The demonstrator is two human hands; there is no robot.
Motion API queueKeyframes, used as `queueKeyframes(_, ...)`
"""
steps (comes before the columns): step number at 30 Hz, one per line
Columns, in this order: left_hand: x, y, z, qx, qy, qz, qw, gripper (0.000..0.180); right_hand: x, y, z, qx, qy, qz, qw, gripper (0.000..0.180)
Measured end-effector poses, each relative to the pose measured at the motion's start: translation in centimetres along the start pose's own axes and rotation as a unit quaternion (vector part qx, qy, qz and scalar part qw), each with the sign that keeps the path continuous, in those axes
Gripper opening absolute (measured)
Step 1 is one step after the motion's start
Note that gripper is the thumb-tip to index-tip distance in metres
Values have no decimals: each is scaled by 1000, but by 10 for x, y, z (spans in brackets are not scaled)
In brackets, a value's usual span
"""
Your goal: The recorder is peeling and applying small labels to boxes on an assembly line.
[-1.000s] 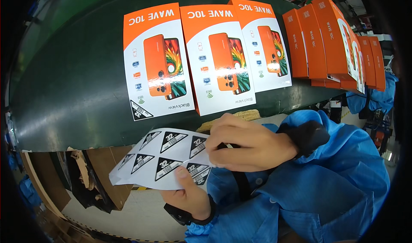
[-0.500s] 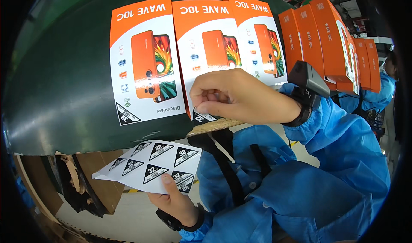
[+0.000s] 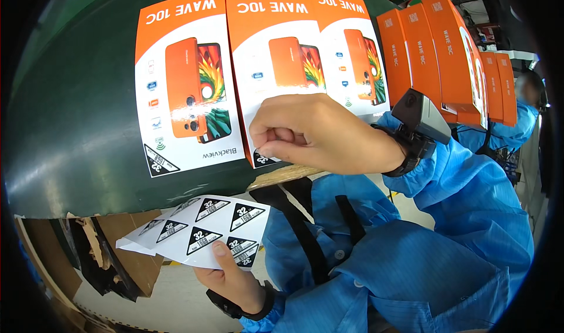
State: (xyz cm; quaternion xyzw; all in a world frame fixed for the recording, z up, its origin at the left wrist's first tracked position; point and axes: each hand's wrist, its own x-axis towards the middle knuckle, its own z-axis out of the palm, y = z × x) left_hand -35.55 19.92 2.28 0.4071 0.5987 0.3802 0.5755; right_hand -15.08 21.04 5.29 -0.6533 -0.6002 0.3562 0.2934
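In my left hand point(image 3: 235, 283) is a white sheet of black triangular stickers point(image 3: 202, 239), the thumb on top, held below the table edge. My right hand point(image 3: 329, 133) is closed, thumb and fingertips together at a black triangular sticker point(image 3: 261, 161) on the near left corner of the middle phone box point(image 3: 252, 39). That hand covers the box's lower part. On the left, another orange and white phone box point(image 3: 188, 86) bears a similar triangular sticker point(image 3: 158, 161) on its near left corner. A third phone box point(image 3: 355, 57) lies to the right, its near corner hidden by my hand.
Several orange boxes point(image 3: 411, 51) stand in a row at the right. The dark green table point(image 3: 88, 115) has a worn, chipped front edge point(image 3: 276, 177). Below it is an open cardboard box point(image 3: 135, 262). Another person in a blue sleeve point(image 3: 505, 134) is at the far right.
The view has shifted slightly, so boxes and hands sit a little further left. My right hand stays at the middle box's corner; the left still holds the sticker sheet.
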Motion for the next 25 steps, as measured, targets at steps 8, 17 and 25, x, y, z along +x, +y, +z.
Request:
queueKeyframes(8,0,-2,-2,-4,-17,-3,1000,28,0,0,1,-10,0,-1,1000,7)
queueKeyframes(17,-1,-5,-2,17,-6,3,1000,26,-7,10,12,-176,55,-179,967,12)
queueKeyframes(25,-2,-2,-2,17,-16,9,1000,28,-6,10,8,-161,35,-134,977,14)
